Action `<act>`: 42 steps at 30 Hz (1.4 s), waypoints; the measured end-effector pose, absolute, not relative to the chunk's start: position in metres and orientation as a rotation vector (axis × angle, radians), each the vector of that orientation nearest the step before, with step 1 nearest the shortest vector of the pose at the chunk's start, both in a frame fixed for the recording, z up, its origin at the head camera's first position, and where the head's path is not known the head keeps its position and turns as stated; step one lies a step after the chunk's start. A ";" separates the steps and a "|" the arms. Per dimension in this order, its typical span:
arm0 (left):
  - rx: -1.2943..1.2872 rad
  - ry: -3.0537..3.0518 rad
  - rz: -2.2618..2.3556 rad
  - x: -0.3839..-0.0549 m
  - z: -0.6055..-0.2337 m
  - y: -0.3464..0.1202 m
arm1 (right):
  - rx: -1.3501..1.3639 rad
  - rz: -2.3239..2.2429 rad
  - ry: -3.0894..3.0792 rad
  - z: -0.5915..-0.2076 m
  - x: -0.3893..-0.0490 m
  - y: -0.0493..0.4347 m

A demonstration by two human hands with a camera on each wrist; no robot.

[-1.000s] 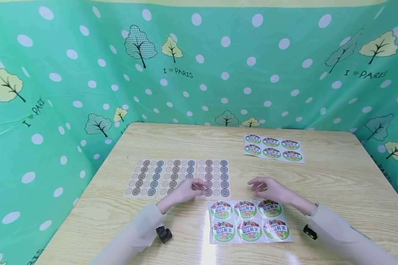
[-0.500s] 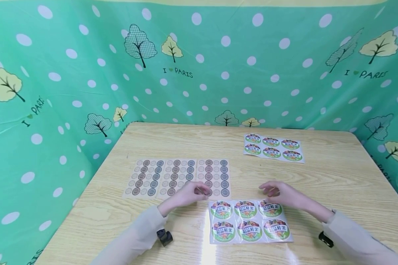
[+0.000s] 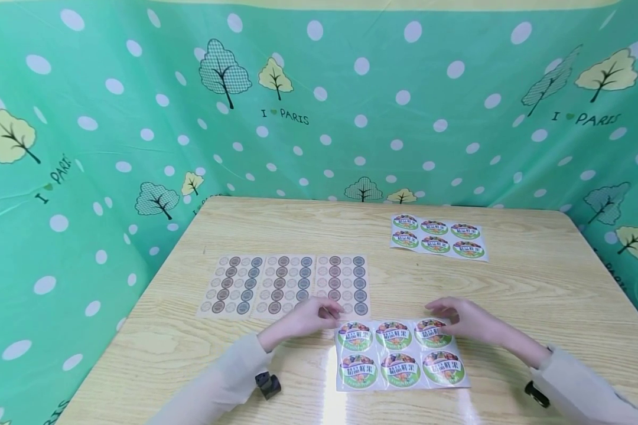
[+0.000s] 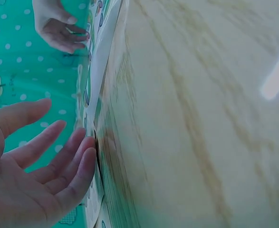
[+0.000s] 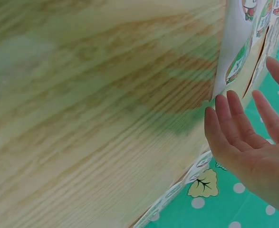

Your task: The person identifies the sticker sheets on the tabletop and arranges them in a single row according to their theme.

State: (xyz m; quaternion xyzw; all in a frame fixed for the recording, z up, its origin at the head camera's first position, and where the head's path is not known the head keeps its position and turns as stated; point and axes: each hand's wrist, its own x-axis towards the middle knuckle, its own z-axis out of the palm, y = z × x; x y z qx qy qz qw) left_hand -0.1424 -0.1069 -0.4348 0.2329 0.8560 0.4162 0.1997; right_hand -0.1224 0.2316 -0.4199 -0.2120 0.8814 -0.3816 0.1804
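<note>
A sheet of round fruit stickers [image 3: 400,353] lies flat on the table near the person, several green-edged labels on a white backing. At its far left corner is my left hand [image 3: 311,316], fingers loosely bent and nothing held; the left wrist view shows the fingers [image 4: 77,166] spread near the sheet's edge. Over the far right corner hovers my right hand [image 3: 468,319], its thumb above one label. In the right wrist view the fingertips [image 5: 220,107] come close to the sheet's corner; whether they touch cannot be told.
Several sheets of small round brown and grey stickers [image 3: 284,286] lie side by side at the left. A second fruit sticker sheet [image 3: 439,238] lies at the back right. A green polka-dot cloth [image 3: 361,118] hangs around the wooden table [image 3: 531,265].
Both hands have come nearer to me and shifted right, the right hand more so. They now sit by the far corners of the near fruit sticker sheet, which has stayed put.
</note>
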 end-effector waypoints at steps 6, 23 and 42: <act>0.677 2.418 1.099 -0.137 -0.433 -0.101 | -0.630 -1.002 2.551 -0.422 -0.118 0.234; 0.745 2.504 0.994 -0.128 -0.436 -0.092 | -0.670 -0.866 2.626 -0.429 -0.109 0.233; 0.669 2.615 0.864 -0.124 -0.440 -0.085 | -0.673 -0.863 2.664 -0.428 -0.105 0.228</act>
